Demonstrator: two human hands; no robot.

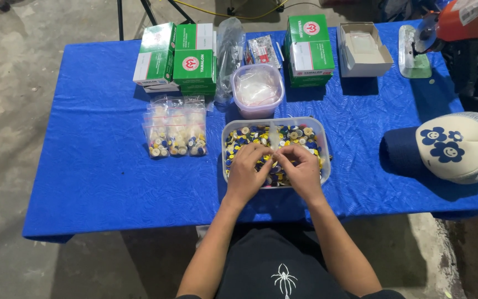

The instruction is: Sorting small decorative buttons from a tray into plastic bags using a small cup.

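Hovering together over the tub of buttons [250, 133], the left hand [247, 173] and right hand [303, 170] meet fingertip to fingertip, each grip pinched shut on something too small to make out. That tub sits near the tabletop's [100, 171] front edge, filled bags [175, 133] just to its left.

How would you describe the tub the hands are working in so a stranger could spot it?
On the blue table, look at the near edge, centre. The clear rectangular tub sits under the left hand and right hand. Unlike the smaller tub behind it, it brims with multicoloured buttons.
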